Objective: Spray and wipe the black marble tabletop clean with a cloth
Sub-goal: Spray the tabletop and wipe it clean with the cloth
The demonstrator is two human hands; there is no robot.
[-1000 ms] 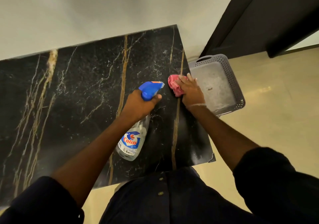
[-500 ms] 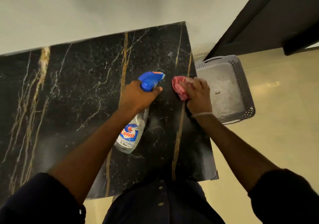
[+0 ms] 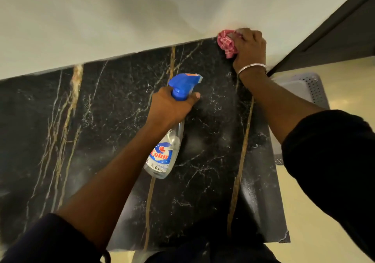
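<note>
The black marble tabletop, veined in gold and white, fills the middle of the head view. My left hand grips the neck of a clear spray bottle with a blue trigger head, held above the slab's middle, nozzle pointing right. My right hand holds a bunched pink cloth and presses it onto the tabletop's far right corner, against the wall. A pale bangle sits on that wrist.
A white wall runs along the tabletop's far edge. A grey perforated plastic basket stands on the beige floor just right of the table, partly behind my right arm. A dark door or panel is at the upper right.
My right hand has slid the pink cloth from the right edge near the bottle away to the far right corner by the wall. The left hand keeps gripping the bottle.
</note>
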